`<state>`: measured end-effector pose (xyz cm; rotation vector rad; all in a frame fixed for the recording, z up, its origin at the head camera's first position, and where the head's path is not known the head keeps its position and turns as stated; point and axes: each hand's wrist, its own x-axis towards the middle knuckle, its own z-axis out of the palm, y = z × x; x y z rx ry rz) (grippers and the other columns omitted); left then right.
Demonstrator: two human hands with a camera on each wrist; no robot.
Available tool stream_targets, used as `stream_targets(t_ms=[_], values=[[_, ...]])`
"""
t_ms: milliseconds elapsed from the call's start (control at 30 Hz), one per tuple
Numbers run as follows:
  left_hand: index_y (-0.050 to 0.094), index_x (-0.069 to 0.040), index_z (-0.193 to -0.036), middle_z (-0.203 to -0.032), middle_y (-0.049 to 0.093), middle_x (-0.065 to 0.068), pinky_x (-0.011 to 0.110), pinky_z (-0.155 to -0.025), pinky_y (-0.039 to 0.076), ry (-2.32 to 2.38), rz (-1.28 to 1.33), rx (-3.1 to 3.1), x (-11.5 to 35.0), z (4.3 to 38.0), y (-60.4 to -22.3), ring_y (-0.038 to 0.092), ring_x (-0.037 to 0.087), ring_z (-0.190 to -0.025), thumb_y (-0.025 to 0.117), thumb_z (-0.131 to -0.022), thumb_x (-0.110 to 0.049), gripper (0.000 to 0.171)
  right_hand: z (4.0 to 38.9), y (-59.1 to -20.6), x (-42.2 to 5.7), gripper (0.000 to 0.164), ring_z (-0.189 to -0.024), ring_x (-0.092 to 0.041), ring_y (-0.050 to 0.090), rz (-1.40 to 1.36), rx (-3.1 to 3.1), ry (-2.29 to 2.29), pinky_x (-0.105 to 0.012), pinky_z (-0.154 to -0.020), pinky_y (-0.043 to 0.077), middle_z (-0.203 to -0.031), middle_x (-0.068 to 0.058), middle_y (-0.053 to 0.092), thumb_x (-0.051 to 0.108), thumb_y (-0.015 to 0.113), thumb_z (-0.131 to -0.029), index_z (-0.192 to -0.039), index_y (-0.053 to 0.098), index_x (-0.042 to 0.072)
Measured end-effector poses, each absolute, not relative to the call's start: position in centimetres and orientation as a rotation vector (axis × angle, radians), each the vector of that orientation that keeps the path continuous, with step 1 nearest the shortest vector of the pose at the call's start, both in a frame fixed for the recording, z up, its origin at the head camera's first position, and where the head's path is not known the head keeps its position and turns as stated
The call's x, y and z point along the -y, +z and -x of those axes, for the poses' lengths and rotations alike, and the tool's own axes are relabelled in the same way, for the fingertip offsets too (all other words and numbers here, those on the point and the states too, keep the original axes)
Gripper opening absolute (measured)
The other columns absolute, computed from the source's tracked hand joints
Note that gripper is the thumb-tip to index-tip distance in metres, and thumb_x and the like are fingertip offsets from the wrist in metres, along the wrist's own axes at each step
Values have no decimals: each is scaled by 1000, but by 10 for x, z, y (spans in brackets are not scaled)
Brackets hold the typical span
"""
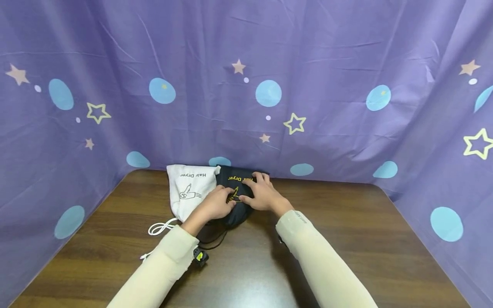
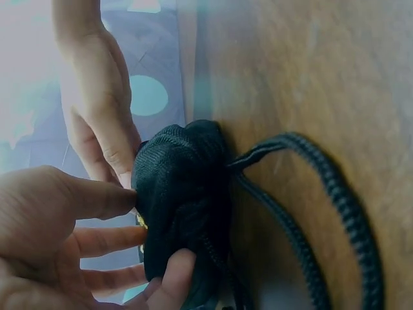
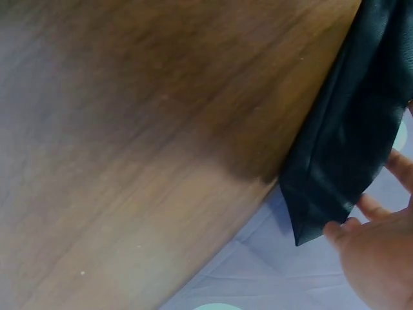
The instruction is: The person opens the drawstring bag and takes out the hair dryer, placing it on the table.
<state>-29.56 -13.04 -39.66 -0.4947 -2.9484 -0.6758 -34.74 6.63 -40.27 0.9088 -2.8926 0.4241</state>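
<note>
A black drawstring pouch [image 1: 239, 216] printed "Hair Dryer" in yellow lies at the far side of the table. My left hand [image 1: 217, 202] rests on its near left part; in the left wrist view the thumb and fingers touch the gathered black cloth [image 2: 184, 187]. On the pouch's right side lies my right hand [image 1: 265, 194], fingers spread over the print. The right wrist view shows its fingertips along the edge of the dark cloth [image 3: 352, 142]. Directly left of the black pouch is a white drawstring pouch [image 1: 185, 184] with the same print in dark lettering.
A looped white cord [image 1: 157, 229] lies left of the left forearm. The black pouch's cord [image 2: 342, 200] trails over the wooden table [image 1: 339, 231]. A purple patterned curtain [image 1: 327, 77] stands behind the far edge and on both sides.
</note>
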Motion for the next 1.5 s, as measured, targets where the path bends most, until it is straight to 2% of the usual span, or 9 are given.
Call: stream_targets(t_ms=[200,333,433,600,867,1300,1500], values=[[62,3,-133,-125,58,25,52,-98,48,-689,476,2943,125,293,-400,60,42,-112,67,-97,-18,42,351,-409,-72,62,-149,-38,25,-944,2856,423,-51,-117,32,-159,-22,31,51,57,-99,-149,52,15],[62,0,-135,-128,55,24,52,-97,42,-693,448,2952,122,291,-401,55,44,-112,69,-97,-22,45,352,-409,-75,65,-150,-36,25,-949,2861,411,-50,-117,32,-161,-20,31,56,56,-99,-149,52,16],[63,-2,-135,-130,52,23,50,-94,38,-699,409,2940,120,288,-402,47,43,-113,69,-97,-23,44,351,-407,-77,72,-150,-35,25,-962,2873,392,-49,-117,32,-161,-19,31,63,56,-96,-150,52,16],[63,-2,-134,-131,48,25,49,-95,39,-650,363,2931,116,286,-404,38,43,-117,67,-98,-21,42,350,-405,-78,89,-149,-34,26,-976,2882,341,-47,-117,34,-161,-18,31,74,62,-86,-151,50,15],[59,2,-137,-136,48,27,51,-103,42,-631,415,2952,112,282,-404,41,43,-123,63,-101,-19,43,350,-405,-82,93,-148,-35,28,-999,2869,306,-47,-116,35,-159,-19,33,77,65,-82,-150,51,15],[59,-1,-138,-133,52,25,55,-97,47,-695,398,2930,97,276,-410,44,43,-121,64,-100,-24,44,346,-404,-103,91,-150,-34,24,-1052,2899,337,-51,-114,36,-163,-16,28,76,64,-83,-153,47,20],[59,0,-137,-131,52,26,53,-97,46,-710,411,2925,89,274,-410,45,43,-119,64,-100,-23,44,346,-405,-111,90,-150,-35,22,-1089,2895,369,-53,-114,36,-163,-16,25,74,64,-84,-154,46,19]])
